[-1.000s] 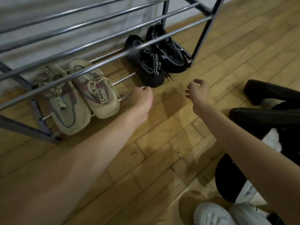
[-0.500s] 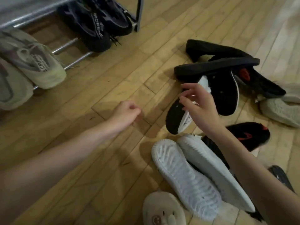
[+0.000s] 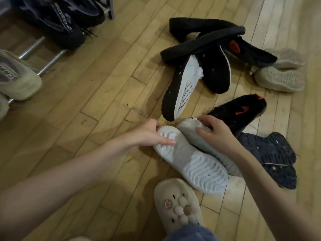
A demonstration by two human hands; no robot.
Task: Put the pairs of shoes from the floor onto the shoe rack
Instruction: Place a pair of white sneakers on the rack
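Both white shoes sole-up on floor. Left hand [image 3: 152,134] fingers curl around near white shoe [image 3: 192,164] toe; right hand [image 3: 217,131] apparently grips far white shoe [image 3: 188,127]. Toe-only holds could slip en route to shoe rack [image 3: 43,54].

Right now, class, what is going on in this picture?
A person is clearing shoes off a wooden floor. The left hand grips the toe of one white shoe lying sole-up, and the right hand takes its partner alongside. Black pairs and beige ones lie scattered; two pairs already sit on the shoe rack.
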